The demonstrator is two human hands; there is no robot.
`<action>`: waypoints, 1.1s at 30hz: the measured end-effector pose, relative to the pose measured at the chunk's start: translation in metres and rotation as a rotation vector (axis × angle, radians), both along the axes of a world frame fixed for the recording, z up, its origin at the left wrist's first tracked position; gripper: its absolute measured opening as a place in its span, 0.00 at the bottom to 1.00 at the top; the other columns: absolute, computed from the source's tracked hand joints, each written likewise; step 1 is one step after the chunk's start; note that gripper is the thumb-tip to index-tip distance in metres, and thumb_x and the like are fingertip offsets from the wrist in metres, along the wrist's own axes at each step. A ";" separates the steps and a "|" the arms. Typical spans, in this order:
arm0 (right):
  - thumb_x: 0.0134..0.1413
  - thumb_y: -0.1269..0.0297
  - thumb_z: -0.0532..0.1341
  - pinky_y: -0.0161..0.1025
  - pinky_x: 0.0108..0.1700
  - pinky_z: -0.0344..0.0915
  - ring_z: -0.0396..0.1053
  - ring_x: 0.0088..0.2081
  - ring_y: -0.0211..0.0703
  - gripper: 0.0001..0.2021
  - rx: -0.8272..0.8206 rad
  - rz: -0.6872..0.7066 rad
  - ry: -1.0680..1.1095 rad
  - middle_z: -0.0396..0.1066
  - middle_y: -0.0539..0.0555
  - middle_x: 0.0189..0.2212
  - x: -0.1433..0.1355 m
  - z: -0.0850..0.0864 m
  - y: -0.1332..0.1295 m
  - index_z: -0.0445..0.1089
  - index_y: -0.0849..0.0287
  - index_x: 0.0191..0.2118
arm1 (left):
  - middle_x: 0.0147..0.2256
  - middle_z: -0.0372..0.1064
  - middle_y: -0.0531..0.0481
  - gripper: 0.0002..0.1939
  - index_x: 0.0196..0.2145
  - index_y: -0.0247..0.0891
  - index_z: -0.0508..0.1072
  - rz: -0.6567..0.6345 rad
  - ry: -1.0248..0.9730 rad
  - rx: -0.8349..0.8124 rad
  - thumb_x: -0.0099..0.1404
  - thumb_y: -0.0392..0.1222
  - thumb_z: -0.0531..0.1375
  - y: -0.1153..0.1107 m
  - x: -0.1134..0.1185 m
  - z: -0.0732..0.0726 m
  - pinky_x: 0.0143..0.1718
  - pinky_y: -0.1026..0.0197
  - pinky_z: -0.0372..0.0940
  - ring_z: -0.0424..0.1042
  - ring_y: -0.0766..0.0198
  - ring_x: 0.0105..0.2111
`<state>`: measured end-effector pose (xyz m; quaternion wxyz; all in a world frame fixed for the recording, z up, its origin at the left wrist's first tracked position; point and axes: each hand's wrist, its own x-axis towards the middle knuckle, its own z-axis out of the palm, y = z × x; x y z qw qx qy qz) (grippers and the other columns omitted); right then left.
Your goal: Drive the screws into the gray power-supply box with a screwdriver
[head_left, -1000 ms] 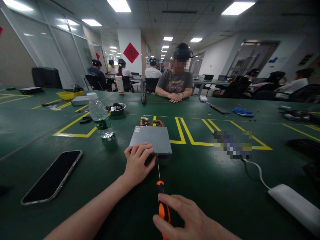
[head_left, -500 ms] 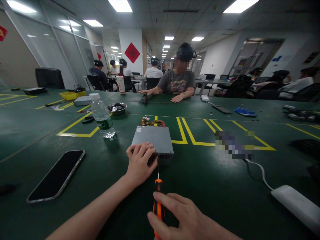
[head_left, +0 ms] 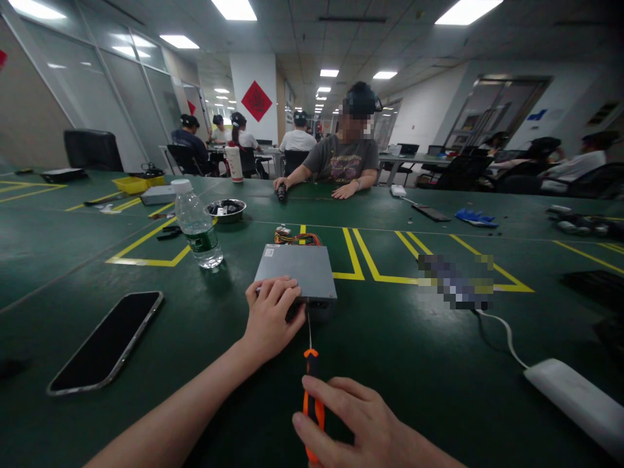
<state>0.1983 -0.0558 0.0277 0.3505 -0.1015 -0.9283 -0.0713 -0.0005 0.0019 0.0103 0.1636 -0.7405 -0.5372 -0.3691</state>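
A grey metal box (head_left: 297, 265) with a bundle of coloured wires (head_left: 305, 239) behind it lies on the green table. My left hand (head_left: 273, 312) grips its front left corner, fingers on top and thumb at the front face. An orange and black screwdriver (head_left: 312, 403) points away from me, its shaft tip at the box's front face beside my left thumb. Around its handle are the thumb and fingers of my right hand (head_left: 353, 419).
Left of the box are a water bottle (head_left: 197, 227), a phone (head_left: 110, 341) and a metal bowl (head_left: 227, 211). A white power strip (head_left: 575, 403) with a cable lies at the right. Across the table sits a person (head_left: 341, 159).
The person across the table has closed a hand round a small black object. The screwdriver handle has shifted slightly right and turned. My left hand keeps its hold on the box.
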 end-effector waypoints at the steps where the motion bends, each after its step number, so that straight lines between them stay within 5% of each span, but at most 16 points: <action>1: 0.63 0.62 0.52 0.35 0.40 0.68 0.71 0.37 0.38 0.10 -0.005 0.003 0.007 0.72 0.60 0.40 -0.001 -0.001 0.000 0.68 0.60 0.43 | 0.43 0.71 0.50 0.09 0.39 0.44 0.67 0.002 0.001 -0.001 0.59 0.41 0.57 0.000 0.000 0.000 0.47 0.48 0.49 0.65 0.55 0.48; 6: 0.62 0.65 0.53 0.34 0.39 0.67 0.71 0.33 0.36 0.10 -0.016 0.023 0.060 0.73 0.62 0.39 -0.005 -0.010 0.001 0.66 0.62 0.31 | 0.43 0.71 0.50 0.09 0.39 0.44 0.67 0.008 0.009 0.001 0.59 0.41 0.57 0.000 0.000 -0.001 0.47 0.48 0.50 0.65 0.55 0.47; 12: 0.65 0.62 0.48 0.36 0.37 0.69 0.72 0.37 0.40 0.12 -0.018 0.008 -0.011 0.72 0.62 0.38 -0.009 -0.005 0.001 0.66 0.60 0.44 | 0.43 0.71 0.49 0.09 0.39 0.44 0.68 0.007 -0.001 0.002 0.59 0.41 0.57 0.000 0.000 0.000 0.47 0.48 0.50 0.65 0.55 0.47; 20: 0.65 0.62 0.48 0.33 0.38 0.67 0.71 0.34 0.36 0.14 0.003 0.051 0.084 0.73 0.61 0.37 -0.010 -0.011 0.003 0.65 0.64 0.34 | 0.42 0.71 0.50 0.08 0.39 0.44 0.67 0.003 -0.008 0.008 0.59 0.41 0.57 0.000 0.000 0.000 0.47 0.48 0.50 0.66 0.55 0.47; 24: 0.66 0.62 0.45 0.34 0.39 0.67 0.70 0.42 0.39 0.14 -0.013 0.020 0.004 0.72 0.61 0.39 -0.009 -0.007 0.001 0.66 0.60 0.41 | 0.43 0.71 0.50 0.08 0.39 0.44 0.67 0.005 -0.002 -0.003 0.59 0.41 0.57 0.000 0.000 0.000 0.47 0.48 0.49 0.65 0.55 0.48; 27: 0.66 0.64 0.46 0.35 0.37 0.68 0.71 0.36 0.38 0.13 -0.007 0.007 -0.008 0.72 0.60 0.39 -0.009 -0.006 -0.001 0.66 0.57 0.44 | 0.43 0.71 0.50 0.09 0.39 0.44 0.67 0.006 0.000 -0.008 0.59 0.41 0.57 0.001 0.000 -0.001 0.47 0.48 0.49 0.65 0.55 0.48; 33: 0.65 0.64 0.50 0.32 0.35 0.66 0.70 0.30 0.34 0.11 0.024 0.087 0.076 0.73 0.59 0.37 -0.010 -0.013 0.005 0.65 0.63 0.34 | 0.43 0.71 0.50 0.08 0.39 0.43 0.67 0.001 0.001 0.002 0.59 0.41 0.57 0.001 0.000 -0.001 0.47 0.49 0.49 0.65 0.55 0.48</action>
